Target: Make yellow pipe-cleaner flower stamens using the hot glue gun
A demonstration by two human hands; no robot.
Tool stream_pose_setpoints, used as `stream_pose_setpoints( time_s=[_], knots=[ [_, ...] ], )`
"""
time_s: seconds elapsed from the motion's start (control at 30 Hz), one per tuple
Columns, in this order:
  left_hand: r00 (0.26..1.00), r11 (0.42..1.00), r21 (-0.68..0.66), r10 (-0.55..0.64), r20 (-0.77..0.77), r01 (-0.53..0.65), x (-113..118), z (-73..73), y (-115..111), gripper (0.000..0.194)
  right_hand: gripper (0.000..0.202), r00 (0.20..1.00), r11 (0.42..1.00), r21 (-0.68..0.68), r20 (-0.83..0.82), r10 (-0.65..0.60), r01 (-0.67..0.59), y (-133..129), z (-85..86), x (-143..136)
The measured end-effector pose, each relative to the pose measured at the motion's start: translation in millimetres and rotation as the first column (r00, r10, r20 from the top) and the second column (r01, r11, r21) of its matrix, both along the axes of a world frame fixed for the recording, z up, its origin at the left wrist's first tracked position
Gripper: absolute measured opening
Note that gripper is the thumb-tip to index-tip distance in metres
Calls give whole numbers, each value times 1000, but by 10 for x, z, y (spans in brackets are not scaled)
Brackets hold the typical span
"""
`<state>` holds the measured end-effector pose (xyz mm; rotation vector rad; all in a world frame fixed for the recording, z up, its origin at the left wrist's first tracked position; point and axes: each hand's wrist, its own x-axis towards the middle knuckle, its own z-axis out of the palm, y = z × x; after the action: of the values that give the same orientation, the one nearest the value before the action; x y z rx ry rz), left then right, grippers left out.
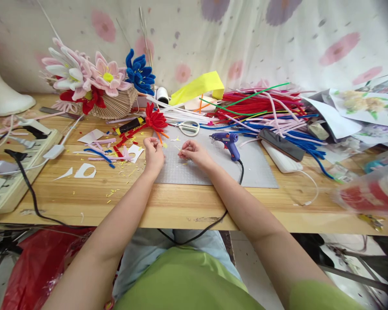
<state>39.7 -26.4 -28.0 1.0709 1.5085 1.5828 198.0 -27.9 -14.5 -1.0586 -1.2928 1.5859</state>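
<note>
My left hand [154, 156] is over the left side of the grey cutting mat [255, 168], its fingers pinched together. At its fingertips shows a small yellow piece [164, 145], too small to make out fully. A short way to the right, my right hand [196, 154] pinches a thin pale strip [177, 147] that points toward the left hand. Between and behind the hands lie tiny yellow and white scraps [175, 139]. White-handled scissors [189, 128] rest just beyond the right hand. A red fuzzy-stem flower [155, 118] with orange stems lies behind the left hand.
A blue glue gun [226, 143] lies right of my right hand, its black cord [241, 172] running off the table edge. Pipe cleaners [258, 105] are heaped at the back. A power strip [22, 172] stands left, fuzzy flowers [108, 77] back left, a cup [371, 193] right.
</note>
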Motion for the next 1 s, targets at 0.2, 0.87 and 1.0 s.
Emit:
stream_pose_setpoints(
  time_s=[0.2,0.87,1.0],
  knots=[
    [996,1000,15,9,-87,-7,-45,48,-36,18,11,985,979,188,133,-106,80,60,-72,-9],
    [812,983,-151,-174,-556,107,150,433,-124,37,20,970,991,111,236,48,-76,214,58,94],
    [831,968,-117,-249,-497,220,154,380,-153,58,20,960,983,99,251,126,-155,259,97,70]
  ],
)
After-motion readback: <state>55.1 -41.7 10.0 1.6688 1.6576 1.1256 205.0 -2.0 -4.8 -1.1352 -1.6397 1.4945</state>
